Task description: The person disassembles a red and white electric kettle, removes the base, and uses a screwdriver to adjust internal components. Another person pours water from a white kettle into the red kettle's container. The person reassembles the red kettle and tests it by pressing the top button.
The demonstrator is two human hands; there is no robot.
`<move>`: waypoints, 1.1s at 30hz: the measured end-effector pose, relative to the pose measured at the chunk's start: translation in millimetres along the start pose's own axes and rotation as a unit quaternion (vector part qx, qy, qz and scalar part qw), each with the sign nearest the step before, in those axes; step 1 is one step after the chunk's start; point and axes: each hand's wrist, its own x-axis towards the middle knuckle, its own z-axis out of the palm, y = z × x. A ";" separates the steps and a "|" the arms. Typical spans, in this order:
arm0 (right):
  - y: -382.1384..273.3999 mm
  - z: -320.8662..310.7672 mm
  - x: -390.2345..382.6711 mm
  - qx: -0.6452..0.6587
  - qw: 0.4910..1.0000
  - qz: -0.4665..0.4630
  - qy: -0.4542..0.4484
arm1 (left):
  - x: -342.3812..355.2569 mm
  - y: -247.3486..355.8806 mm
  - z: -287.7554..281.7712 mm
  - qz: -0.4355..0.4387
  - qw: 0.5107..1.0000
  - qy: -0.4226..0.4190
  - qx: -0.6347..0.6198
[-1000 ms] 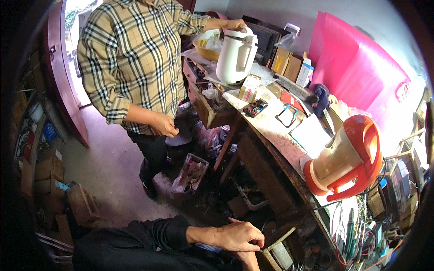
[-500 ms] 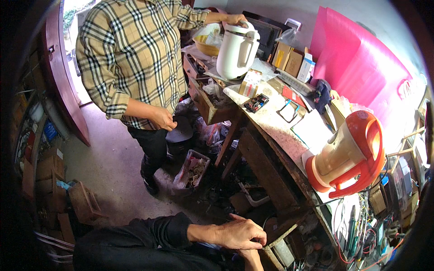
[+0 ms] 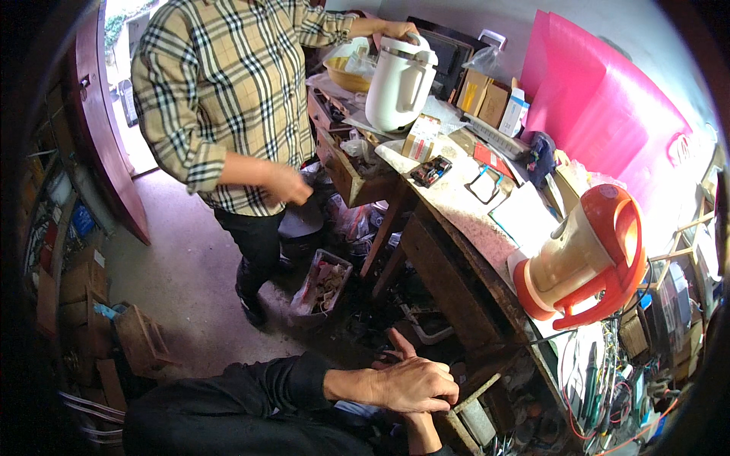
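At the lower middle, my left hand (image 3: pixel 417 384) lies across my right wrist, its fingers bent down and curled over it. My right hand (image 3: pixel 400 348) is mostly hidden beneath the left; a few fingers stick out beyond it, stretched and apart, with nothing in them. Close to my hands is an open drawer (image 3: pixel 477 420) under the bench, with small parts in it. On the bench to the right, a red and cream soy milk maker (image 3: pixel 572 258) leans tilted. Across from me, a person in a checked shirt grips the top of a white jug-shaped appliance (image 3: pixel 395 87).
The worn bench (image 3: pixel 464 205) carries small boxes (image 3: pixel 487 100), a black small device (image 3: pixel 431 172) and pink sheeting (image 3: pixel 593 99). Screwdrivers and wires (image 3: pixel 597 387) crowd the lower right. A bin (image 3: pixel 323 283) stands on the floor beside the person, near another open drawer (image 3: pixel 353 178).
My hands have shifted slightly right, and my right fingers have lifted and spread. The other person's lowered hand has moved right and upward, blurred; their grip on the white appliance stays.
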 end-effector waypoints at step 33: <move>-6.3 16.0 -1.1 0.016 1.000 -0.006 0.017 | -17.2 -1.2 -0.9 -0.059 0.997 -0.037 -0.017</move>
